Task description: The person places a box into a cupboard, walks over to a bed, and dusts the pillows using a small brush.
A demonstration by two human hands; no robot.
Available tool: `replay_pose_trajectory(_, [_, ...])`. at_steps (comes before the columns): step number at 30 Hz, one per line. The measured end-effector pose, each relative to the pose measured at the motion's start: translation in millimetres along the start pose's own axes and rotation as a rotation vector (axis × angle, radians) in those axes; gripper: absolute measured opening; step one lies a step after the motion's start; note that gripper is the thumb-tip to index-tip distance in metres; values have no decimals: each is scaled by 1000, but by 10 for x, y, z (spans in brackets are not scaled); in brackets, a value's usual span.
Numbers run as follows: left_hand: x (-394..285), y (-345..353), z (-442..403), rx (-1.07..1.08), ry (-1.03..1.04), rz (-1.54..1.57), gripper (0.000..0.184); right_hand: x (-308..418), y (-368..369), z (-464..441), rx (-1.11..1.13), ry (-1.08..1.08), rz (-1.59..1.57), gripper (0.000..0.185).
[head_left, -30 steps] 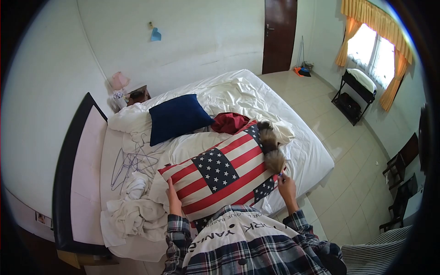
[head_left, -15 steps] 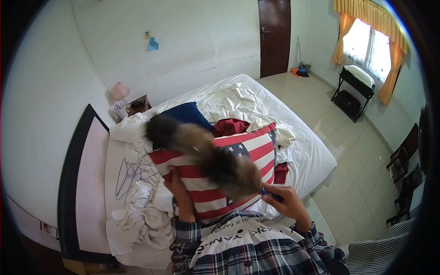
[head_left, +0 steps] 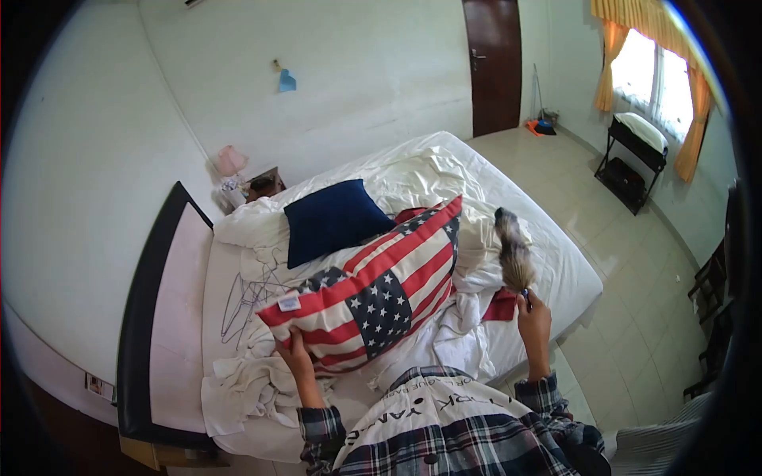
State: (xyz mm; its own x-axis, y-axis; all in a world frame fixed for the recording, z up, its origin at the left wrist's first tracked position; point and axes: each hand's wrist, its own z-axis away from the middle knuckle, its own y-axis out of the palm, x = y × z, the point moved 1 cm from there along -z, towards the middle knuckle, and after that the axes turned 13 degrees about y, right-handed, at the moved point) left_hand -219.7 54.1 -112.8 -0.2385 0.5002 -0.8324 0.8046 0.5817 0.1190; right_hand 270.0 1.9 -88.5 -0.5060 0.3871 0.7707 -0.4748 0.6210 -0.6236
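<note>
My left hand point(head_left: 298, 357) grips the lower left edge of a pillow point(head_left: 429, 274) with red and white stripes and white stars on dark blue. The pillow is tilted up over the bed, and a white tag shows at its left corner. In my right hand point(head_left: 534, 321) is the handle of a feather duster point(head_left: 514, 252), its brown and grey feathers pointing up and away, to the right of the pillow and apart from it. Behind the striped pillow lies a dark blue cushion point(head_left: 333, 218).
Wire hangers point(head_left: 250, 301) and crumpled white cloth point(head_left: 258, 389) lie at the bed's left side, near the headboard point(head_left: 182, 333). Rumpled white sheets point(head_left: 421, 170) cover the far side. A red cloth point(head_left: 500, 308) lies by the duster. A nightstand point(head_left: 266, 184) stands at the back left.
The duster has swung from across the pillow's face to the right, off it. The pillow has turned and tilted in my left hand, uncovering the dark blue cushion.
</note>
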Motion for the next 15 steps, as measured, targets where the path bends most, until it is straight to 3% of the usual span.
replay_pose_trajectory(2, [-36, -125, 150, 35, -54, 12, 62, -54, 83, 36, -24, -73, -67, 38])
replay_pose_trajectory(3, [-128, -139, 164, 37, -56, 21, 63, 227, 12, 191, 117, 22, -112, 37])
replay_pose_trajectory(5, [-344, -202, 213, 40, -72, 33, 64, 567, 123, 442, 334, -96, -180, 35])
replay_pose_trajectory(9, [-578, -216, 223, 122, -68, -65, 56, 1285, 56, 927, 1003, -555, -167, 35])
replay_pose_trajectory(10, [-474, -257, 228, 126, -41, -50, 46, 1459, -64, 968, 1072, -576, -86, 37])
replay_pose_trajectory(13, [-354, -472, 264, 110, -97, 15, 37, 1494, -89, 773, 1222, -559, -106, 41])
replay_pose_trajectory(14, [-360, -495, 284, 135, -53, -23, 36, 1421, -79, 673, 1268, -574, -194, 41])
replay_pose_trajectory(15, [-230, -606, 299, 212, 187, -245, 38, 1356, -79, 586, 1299, -552, -170, 40])
